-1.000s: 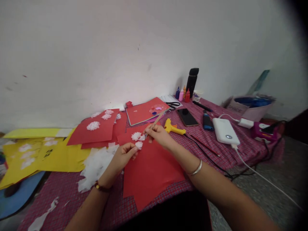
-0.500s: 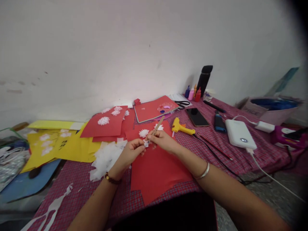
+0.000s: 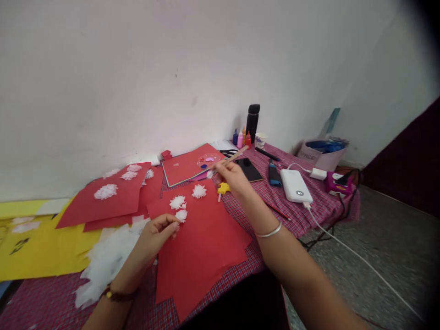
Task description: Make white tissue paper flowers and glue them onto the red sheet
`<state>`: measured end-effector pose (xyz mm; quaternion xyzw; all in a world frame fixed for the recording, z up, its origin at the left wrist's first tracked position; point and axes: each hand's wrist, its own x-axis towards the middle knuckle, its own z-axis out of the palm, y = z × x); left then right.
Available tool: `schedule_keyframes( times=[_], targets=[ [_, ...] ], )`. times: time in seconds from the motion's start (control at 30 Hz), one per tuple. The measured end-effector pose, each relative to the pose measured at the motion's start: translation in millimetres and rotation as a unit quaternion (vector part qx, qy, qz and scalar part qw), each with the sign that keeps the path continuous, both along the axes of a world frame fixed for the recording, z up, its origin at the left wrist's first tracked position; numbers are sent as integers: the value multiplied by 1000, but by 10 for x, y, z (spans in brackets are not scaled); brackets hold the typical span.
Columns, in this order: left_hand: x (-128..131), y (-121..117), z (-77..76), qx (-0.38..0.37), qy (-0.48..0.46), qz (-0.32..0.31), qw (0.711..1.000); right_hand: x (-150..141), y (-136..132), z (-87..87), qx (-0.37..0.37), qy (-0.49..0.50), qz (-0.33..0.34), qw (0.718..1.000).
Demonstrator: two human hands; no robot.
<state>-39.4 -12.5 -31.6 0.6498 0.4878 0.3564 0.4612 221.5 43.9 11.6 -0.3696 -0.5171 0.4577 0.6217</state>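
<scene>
The left hand (image 3: 154, 236) is being the nearer of the two to the lowest white tuft (image 3: 181, 215). The tuft is lying on the red sheet (image 3: 202, 243), near the sheet's left edge, just beyond the left fingertips and slightly to their right. Contact cannot be confirmed. The left grip is standing with thumb and forefinger close together; whether anything is between them cannot be told.

The right grip is pinching a wooden stick (image 3: 237, 155). The right hand (image 3: 235, 179) is hovering near the sheet's far right corner, apart from all the tufts. The stick's long axis is slanting: its upper end is pointing toward the far right corner of the tabletop (image 3: 43, 298), its lower end back toward the left. A blurred white scrap (image 3: 210, 174) is showing at that lower end.

Materials are as follows. The stick is appearing slim, flat and pale. The tufts are appearing thin and papery, roughly round, with ragged edges. Two further tufts are sitting toward the sheet's far edge: a middle tuft (image 3: 178, 202) and a right tuft (image 3: 199, 191). The red sheet is appearing smooth and matte, overlapping another and reaching toward the tabletop's near edge. A crumpled pile of white paper (image 3: 103, 261) is spreading beside the left forearm. A yellow glue gun (image 3: 223, 188) is lying just beside the sheet's right edge, partly hidden behind the right wrist.
</scene>
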Motion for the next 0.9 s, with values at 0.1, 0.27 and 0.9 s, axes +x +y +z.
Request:
schedule_keyframes(
  times=[0.1, 0.27, 0.9],
  targets=[
    [16, -5, 13, 4, 9, -4, 1000, 213, 91, 4, -50, 31, -76, 995],
    [81, -42, 40, 49, 64, -6, 997, -183, -12, -178, -63, 19, 38, 997],
    [183, -141, 83, 169, 168, -9, 971, -939, -362, -521, -71, -54, 257, 962]
  ],
)
